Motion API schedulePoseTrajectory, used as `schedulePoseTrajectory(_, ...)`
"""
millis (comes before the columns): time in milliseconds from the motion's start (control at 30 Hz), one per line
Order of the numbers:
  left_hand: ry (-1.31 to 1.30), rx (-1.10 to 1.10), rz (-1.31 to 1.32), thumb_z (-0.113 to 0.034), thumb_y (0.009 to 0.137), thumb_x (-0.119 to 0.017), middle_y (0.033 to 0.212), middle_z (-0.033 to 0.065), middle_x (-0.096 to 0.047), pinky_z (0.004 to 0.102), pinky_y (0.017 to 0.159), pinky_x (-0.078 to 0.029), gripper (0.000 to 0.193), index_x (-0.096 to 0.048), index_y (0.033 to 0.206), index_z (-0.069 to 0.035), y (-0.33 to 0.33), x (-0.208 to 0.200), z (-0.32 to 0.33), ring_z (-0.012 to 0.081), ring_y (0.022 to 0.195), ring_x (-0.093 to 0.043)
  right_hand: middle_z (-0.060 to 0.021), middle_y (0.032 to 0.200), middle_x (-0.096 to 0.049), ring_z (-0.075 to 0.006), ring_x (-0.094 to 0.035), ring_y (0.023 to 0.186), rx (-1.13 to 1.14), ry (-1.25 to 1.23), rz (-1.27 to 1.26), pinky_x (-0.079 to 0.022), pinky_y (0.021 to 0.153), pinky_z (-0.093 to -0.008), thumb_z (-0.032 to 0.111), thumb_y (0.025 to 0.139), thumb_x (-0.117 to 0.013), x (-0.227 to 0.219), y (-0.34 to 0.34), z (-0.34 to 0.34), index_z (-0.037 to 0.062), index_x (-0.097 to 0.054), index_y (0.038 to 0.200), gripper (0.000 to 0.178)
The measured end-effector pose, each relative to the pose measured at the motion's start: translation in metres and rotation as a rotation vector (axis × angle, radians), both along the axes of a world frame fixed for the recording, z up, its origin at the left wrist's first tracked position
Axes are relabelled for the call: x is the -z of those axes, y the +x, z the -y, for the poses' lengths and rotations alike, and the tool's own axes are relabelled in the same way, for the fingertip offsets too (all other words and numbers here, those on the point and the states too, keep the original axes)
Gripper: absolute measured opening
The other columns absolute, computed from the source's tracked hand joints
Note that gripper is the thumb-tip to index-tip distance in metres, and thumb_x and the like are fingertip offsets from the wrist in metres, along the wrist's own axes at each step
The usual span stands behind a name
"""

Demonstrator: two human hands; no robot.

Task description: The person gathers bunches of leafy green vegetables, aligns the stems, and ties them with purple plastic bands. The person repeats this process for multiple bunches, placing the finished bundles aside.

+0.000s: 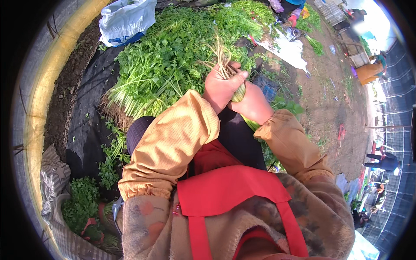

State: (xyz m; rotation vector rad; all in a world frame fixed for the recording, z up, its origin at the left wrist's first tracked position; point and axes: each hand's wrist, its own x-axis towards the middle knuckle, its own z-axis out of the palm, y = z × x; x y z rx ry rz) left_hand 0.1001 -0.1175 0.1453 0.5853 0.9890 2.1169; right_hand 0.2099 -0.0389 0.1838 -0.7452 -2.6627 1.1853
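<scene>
My left hand is closed around the root end of a bunch of celery, with its thumb lying across the base. Pale, stringy roots stick out above its fingers. Just below and to the right, my right hand wraps the stalks of the same bunch, its fingers partly hidden. Green stalks and leaves show beneath the right wrist. Beyond my hands lies a big heap of leafy celery, with its root ends toward the left.
A white plastic bag stands at the far left of the heap. More bundled greens lie in a striped sack at lower left. A white sheet lies on the soil at right, near another person's gloved hand. Other people are farther right.
</scene>
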Motion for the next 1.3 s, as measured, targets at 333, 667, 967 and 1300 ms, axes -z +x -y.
schedulePoseTrajectory(333,0.092,0.022,0.123,0.003,0.097,-0.055,0.095,0.0059,-0.066,0.0300,0.076,-0.052,0.011,-0.059,0.104,-0.005,0.011,-0.011,0.002,0.0139,0.082,-0.062,-0.0115,0.094,-0.073,-0.0234,-0.069,0.085,0.006,-0.168,0.004,-0.054,0.082,-0.0363,0.016,0.068,-0.085,-0.009,0.008,-0.002,0.0012,-0.066,0.109,0.048)
schedulePoseTrajectory(667,-0.140,0.024,0.106,-0.048,0.108,-0.047,0.115,0.0143,-0.066,0.0442,0.100,-0.047,0.053,-0.058,0.121,0.002,-0.039,-0.012,0.004,0.0284,0.110,-0.063,-0.0060,0.087,-0.068,-0.0147,-0.066,0.074,0.039,-0.658,-0.082,-0.053,0.067,-0.0297,0.007,0.081,-0.079,-0.013,0.036,-0.061,0.0006,-0.066,0.107,0.030)
schedulePoseTrajectory(967,-0.474,-0.447,-0.405,-0.025,0.094,-0.064,0.088,0.0135,-0.075,0.0324,0.075,-0.056,0.030,-0.070,0.095,0.004,-0.095,0.041,0.001,0.0202,0.076,-0.072,-0.0093,0.090,-0.073,-0.0238,-0.071,0.083,0.121,0.080,0.010,-0.056,0.077,-0.0392,0.021,0.072,-0.083,-0.035,0.094,-0.076,0.0004,-0.066,0.112,0.049)
schedulePoseTrajectory(1300,-1.287,0.272,-1.230,-0.019,0.088,-0.067,0.108,0.0176,-0.073,0.0444,0.087,-0.055,0.029,-0.071,0.115,-0.009,-0.072,0.097,-0.020,0.0351,0.100,-0.071,-0.0176,0.089,-0.071,-0.0384,-0.071,0.086,0.425,0.281,-0.149,-0.055,0.075,-0.0454,0.022,0.074,-0.081,0.002,0.104,-0.021,0.0042,-0.062,0.101,0.038)
